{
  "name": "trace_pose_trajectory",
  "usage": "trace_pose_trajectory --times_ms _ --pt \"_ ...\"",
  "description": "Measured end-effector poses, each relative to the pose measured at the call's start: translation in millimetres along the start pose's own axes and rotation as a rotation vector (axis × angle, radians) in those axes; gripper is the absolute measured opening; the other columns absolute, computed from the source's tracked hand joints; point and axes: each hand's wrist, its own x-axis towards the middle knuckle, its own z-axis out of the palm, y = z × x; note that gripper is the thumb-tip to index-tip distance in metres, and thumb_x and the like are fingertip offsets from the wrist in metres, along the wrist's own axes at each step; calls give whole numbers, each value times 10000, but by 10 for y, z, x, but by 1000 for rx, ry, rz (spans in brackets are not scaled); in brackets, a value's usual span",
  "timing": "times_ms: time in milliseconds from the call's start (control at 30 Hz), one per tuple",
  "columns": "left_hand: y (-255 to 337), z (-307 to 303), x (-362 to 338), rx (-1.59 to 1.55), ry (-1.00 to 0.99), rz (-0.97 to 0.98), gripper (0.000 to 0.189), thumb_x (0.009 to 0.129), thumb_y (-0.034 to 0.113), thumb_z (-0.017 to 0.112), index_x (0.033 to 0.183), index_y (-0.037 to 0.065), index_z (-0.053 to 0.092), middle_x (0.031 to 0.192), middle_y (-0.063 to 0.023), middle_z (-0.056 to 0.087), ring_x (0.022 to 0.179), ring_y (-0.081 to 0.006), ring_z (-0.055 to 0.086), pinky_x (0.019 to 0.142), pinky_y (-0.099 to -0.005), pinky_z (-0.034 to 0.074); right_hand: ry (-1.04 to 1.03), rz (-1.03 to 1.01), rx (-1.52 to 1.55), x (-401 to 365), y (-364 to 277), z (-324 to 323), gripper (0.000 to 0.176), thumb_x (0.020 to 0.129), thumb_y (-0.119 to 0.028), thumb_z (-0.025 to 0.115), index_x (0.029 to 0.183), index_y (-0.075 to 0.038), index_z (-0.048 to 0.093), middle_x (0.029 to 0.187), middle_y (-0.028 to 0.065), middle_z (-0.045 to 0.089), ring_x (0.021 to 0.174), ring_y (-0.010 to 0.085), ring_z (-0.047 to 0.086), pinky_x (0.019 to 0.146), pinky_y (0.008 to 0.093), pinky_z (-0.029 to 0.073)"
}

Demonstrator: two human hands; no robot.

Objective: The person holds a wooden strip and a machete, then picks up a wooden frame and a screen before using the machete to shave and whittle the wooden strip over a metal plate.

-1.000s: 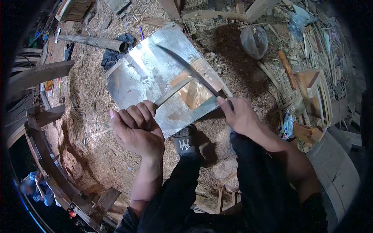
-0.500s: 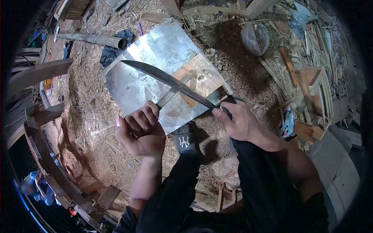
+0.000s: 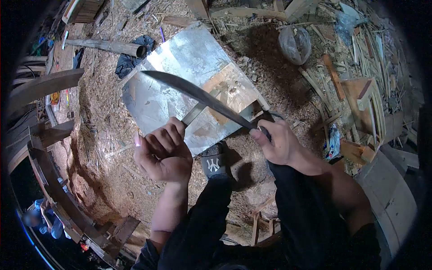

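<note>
My right hand is closed around the dark handle of a machete. Its long, dark, curved blade slants up to the left, with the thumb near the blade's base. In my left hand, the fingers are wrapped round a straight, flat metal bar; its kind is not clear. The bar crosses the machete blade about midway, and seems to pass beneath it. Its held end is hidden in the fist. Below both tools lies a worn silvery metal sheet with a bare wooden patch.
Wood shavings cover the ground around my sandalled foot. A pole lies at upper left, a plastic bag at upper right. Wood scraps and a wooden box are on the right. Another person sits at lower left.
My right hand and the machete have shifted slightly to the right along the bar's crossing. My left hand has barely moved.
</note>
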Motion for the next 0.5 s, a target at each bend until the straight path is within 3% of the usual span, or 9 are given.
trace_pose_trajectory --times_ms 133,200,333,400,433,500 --pt "8 5 -9 -8 33 -20 495 1021 308 347 561 182 211 479 25 135 468 -133 112 597 -335 278 -28 186 -113 74 35 35 486 998 -407 530 739 3 543 573 221 481 565 426 523 540 458 406" --pt "6 17 5 -12 39 -22 497 1022 307 345 560 184 208 479 24 136 469 -134 116 596 -335 275 14 8 -108 34 36 51 541 1020 -448 485 804 32 609 503 176 541 447 293 600 453 430 439" --pt "-12 26 -21 16 -10 22 500 1025 307 340 558 185 207 474 20 142 468 -137 127 590 -335 263 -1 -80 -66 16 80 53 547 1016 -459 488 789 24 604 497 169 536 448 271 602 438 419 429" --pt "6 -3 -8 1 -13 11 502 1024 306 340 556 186 207 471 19 145 466 -138 130 588 -334 259 113 250 -102 88 106 73 501 982 -436 547 738 0 530 558 192 491 517 371 556 501 436 410" --pt "8 -20 -4 -7 -12 -6 503 1024 306 341 554 187 206 468 18 148 465 -140 133 586 -333 254 115 249 -102 71 117 38 501 982 -436 547 738 0 530 558 192 491 517 371 556 501 436 410" --pt "-4 -4 -25 -4 22 -16 504 1023 306 343 552 187 206 465 17 149 463 -140 132 586 -333 255 12 -71 -55 -60 112 -19 540 1007 -455 502 750 13 580 495 159 528 467 286 616 454 414 432"
